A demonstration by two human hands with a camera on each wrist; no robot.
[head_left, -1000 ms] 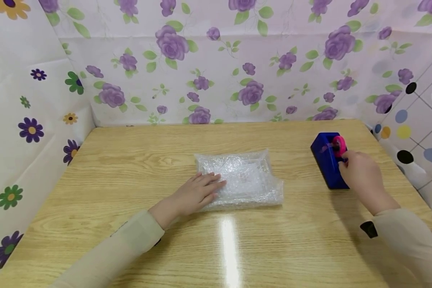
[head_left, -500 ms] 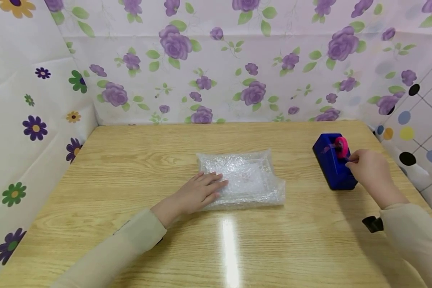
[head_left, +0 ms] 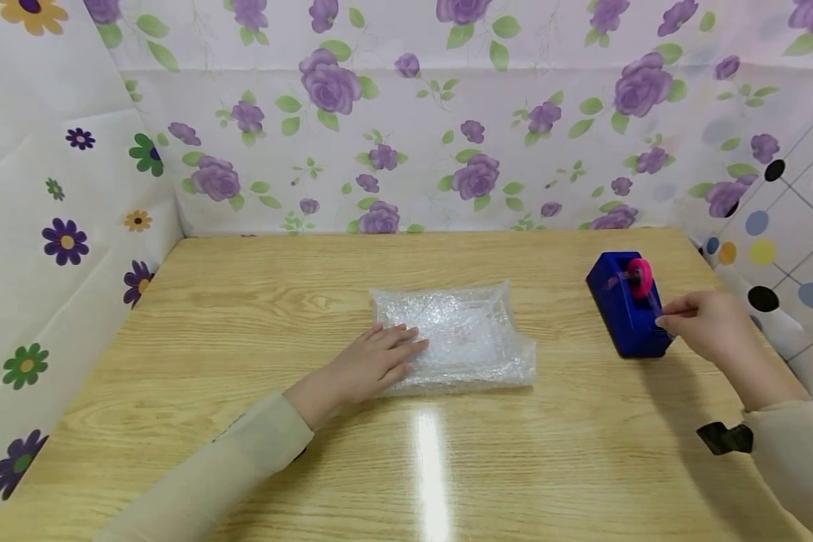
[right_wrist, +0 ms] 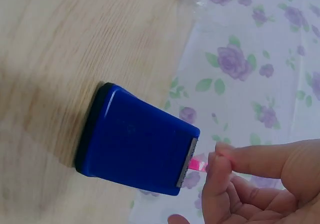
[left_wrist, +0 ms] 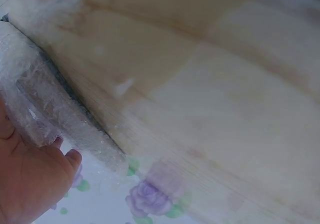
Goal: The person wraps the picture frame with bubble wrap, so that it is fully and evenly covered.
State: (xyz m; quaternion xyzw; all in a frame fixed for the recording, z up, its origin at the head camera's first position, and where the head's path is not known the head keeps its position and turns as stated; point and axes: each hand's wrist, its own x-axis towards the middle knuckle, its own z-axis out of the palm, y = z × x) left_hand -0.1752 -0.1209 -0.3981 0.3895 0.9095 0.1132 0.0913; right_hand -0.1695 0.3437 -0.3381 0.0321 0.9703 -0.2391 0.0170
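A flat package in clear bubble wrap (head_left: 470, 339) lies mid-table. My left hand (head_left: 362, 365) rests on its left part, fingers extended over the wrap. Toward the right stands a blue tape dispenser (head_left: 619, 320) with a pink-cored roll of tape (head_left: 640, 278) in it. My right hand (head_left: 714, 327) is at the dispenser's near right side, thumb and forefinger pinching the tape's free end. In the right wrist view a short pinkish strip of tape (right_wrist: 198, 164) stretches from the serrated cutter (right_wrist: 187, 161) to those fingertips.
The wood-grain table (head_left: 257, 301) backs onto a purple-rose sheet (head_left: 406, 135). A white flower-print sheet (head_left: 95, 181) borders the left side, and a dotted sheet (head_left: 786, 256) the right. A black item (head_left: 725, 438) shows at the right sleeve's cuff.
My right hand has moved from beside the roll toward the dispenser's near end and outward, drawing tape along. My left hand and the package stay in place.
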